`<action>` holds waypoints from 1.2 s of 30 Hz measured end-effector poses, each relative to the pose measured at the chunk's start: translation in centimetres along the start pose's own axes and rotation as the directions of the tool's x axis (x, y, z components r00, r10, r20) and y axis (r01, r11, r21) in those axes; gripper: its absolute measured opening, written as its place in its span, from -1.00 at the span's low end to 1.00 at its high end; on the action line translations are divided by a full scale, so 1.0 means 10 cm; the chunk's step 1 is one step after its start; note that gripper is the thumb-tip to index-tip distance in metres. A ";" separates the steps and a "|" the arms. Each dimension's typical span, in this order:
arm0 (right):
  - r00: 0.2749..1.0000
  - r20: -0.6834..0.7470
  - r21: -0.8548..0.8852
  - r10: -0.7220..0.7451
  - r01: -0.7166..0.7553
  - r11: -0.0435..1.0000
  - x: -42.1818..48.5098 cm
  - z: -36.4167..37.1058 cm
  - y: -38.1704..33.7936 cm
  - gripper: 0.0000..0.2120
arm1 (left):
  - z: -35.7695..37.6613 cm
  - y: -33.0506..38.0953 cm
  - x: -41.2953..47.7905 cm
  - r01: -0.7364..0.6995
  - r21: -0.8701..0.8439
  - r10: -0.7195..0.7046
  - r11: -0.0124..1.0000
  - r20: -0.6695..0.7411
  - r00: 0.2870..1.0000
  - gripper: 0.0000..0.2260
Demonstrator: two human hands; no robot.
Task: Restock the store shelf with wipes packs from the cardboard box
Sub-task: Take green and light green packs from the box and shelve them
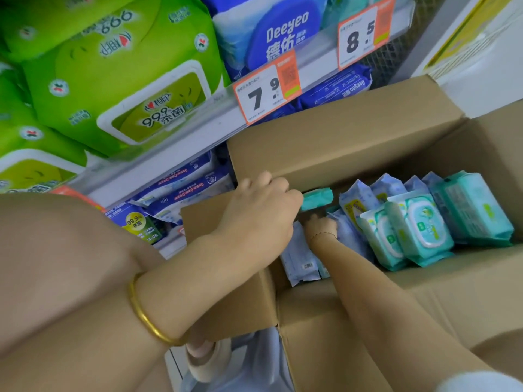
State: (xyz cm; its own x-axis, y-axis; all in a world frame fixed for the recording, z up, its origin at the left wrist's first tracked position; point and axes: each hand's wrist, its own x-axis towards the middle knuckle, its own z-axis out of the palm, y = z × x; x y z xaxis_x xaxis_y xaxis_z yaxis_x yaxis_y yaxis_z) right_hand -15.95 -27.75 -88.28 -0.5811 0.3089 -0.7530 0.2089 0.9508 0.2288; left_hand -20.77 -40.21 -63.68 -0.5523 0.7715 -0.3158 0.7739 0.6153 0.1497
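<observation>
An open cardboard box (353, 131) stands in front of the store shelf (198, 131). Inside it stand several teal and pale blue wipes packs (418, 227), upright in a row. My left hand (260, 210) is above the box's left end, shut on a teal wipes pack (317, 198) whose end sticks out past my fingers. My right hand (321, 226) reaches deep into the box just below it, among pale blue packs (300, 258); its fingers are hidden, so its grip is unclear.
Green wipes packs (113, 80) and blue Deeyeo packs (271, 32) fill the upper shelf, with price tags (266, 89) on its edge. Blue packs (181, 190) lie on the lower shelf. A white wall panel (481, 52) is at the right.
</observation>
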 end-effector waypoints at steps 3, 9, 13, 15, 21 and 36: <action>0.995 -0.083 0.014 -0.063 0.064 0.998 -0.14 -0.05 0.03 -0.67 | 0.02 0.00 0.04 -0.001 0.003 0.001 1.000 0.007 1.000 -0.76; 0.985 -0.093 0.023 -0.144 0.147 0.989 -0.84 -0.37 0.33 -0.63 | -0.07 0.04 0.10 -0.006 -0.090 0.010 0.996 0.046 0.999 -0.76; 0.970 -0.221 0.220 -0.105 0.154 0.963 -1.48 -1.11 0.67 -0.59 | -0.09 0.00 0.03 0.090 -0.385 -0.041 0.918 0.134 0.990 -0.59; 0.960 -0.269 0.417 -0.079 0.190 0.889 -1.84 -1.45 0.85 -0.56 | -0.10 0.00 -0.08 0.107 -0.513 -0.023 0.851 0.167 0.986 -0.41; 0.963 -0.260 0.868 -0.077 0.268 0.417 -2.63 -1.94 1.02 -0.78 | -0.19 0.19 -0.49 -0.072 -0.346 0.029 0.935 -0.128 0.991 -0.04; 0.797 -0.545 0.835 -0.261 0.544 -0.084 -3.26 -2.46 0.35 -0.74 | -1.10 -0.44 -1.25 0.046 -0.714 0.177 -0.699 -0.110 0.978 -0.50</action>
State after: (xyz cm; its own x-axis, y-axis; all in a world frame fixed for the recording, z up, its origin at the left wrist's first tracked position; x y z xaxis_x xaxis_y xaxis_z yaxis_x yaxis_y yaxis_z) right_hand -15.65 -33.93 -47.80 -0.9463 0.0116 -0.3231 0.3231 0.0676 -0.9439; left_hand -20.68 -50.82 -50.07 -0.4373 0.8812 -0.1794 -0.7876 -0.2790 0.5494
